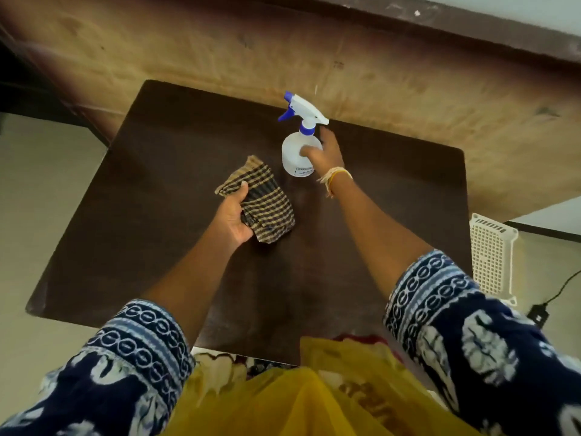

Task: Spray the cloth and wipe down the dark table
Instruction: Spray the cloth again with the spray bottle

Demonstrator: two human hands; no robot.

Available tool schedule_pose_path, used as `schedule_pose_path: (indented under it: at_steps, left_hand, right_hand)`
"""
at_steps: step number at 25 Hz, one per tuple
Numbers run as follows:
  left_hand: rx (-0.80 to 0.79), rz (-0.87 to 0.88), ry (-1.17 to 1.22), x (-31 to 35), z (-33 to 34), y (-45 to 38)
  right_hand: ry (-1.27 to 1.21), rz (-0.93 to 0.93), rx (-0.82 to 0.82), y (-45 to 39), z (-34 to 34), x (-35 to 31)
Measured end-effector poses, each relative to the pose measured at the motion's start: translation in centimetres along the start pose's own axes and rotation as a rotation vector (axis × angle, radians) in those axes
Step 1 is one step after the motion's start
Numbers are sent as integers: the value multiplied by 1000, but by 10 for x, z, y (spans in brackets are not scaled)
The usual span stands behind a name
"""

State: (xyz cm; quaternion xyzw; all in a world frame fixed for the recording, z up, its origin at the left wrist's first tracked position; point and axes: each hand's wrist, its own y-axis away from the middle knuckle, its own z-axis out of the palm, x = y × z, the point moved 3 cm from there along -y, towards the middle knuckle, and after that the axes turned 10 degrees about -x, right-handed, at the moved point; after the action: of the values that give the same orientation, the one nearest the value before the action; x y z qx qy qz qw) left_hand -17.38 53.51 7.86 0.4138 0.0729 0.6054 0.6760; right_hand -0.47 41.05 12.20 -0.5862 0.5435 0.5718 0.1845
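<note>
- Spray bottle stands upright on the dark table, toward its far edge.
- Right hand at the bottle's body, fingers spread; contact unclear, grip not closed.
- Left hand grips the checked cloth, just nearer than the bottle.
- Advice: wrap the bottle's neck, finger on trigger, nozzle toward cloth.
- Label print unreadable; liquid level hard to judge.

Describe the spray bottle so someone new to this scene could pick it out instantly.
Start at the dark table set against the tan wall. Near its far edge, beyond the checked cloth held in the left hand, the spray bottle stands upright at the right hand. It alone is white, with a blue trigger.
</note>
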Motion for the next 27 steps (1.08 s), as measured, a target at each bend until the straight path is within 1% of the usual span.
schedule_pose_path:
  at_steps: [1, 4, 7, 9, 10, 12, 13, 14, 16, 18, 21, 25, 27]
  left_hand:
    - [17, -5, -2, 3, -1, -7]
    - [12, -9, 6, 6, -8, -22]
    - [8, 1, 50, 14, -15, -28]
    - [15, 5, 60, 22, -19, -31]
    - [13, 2, 55, 26, -20, -33]
    - [-5, -8, 33, 34, -21, -35]
    - [-17, -12, 25, 38, -21, -36]
    - [-29, -16, 25, 42, -21, -37]
    - [-55, -16, 7, 52, -17, -37]
    - [-94, -10, -30, 64, -10, -36]
    - [-167, -5, -94, 79, 0, -35]
    - [-165, -22, -157, 88, 1, -38]
    - [-154, -27, -167, 89, 0, -39]
  right_hand:
    - [54, -37, -32, -13, 2, -4]
    - [155, -132, -30, -36, 4, -5]
    - [70, -214, -60, -29, 6, -2]
    - [-83, -220, -72, -17, 7, 1]
    - [-195, -175, -108, -11, 9, 4]
    - [-422, 15, -301, 8, 19, 11]
    - [-459, 106, -414, 17, 24, 15]
    - [-445, 164, -505, 27, 28, 20]
    - [-419, 213, -604, 42, 35, 25]
    - [-417, 239, -621, 48, 42, 26]
    - [-397, 269, -577, 52, 50, 23]
    - [-264, 274, -514, 54, 62, 20]
    - [-239, 270, -510, 54, 66, 17]
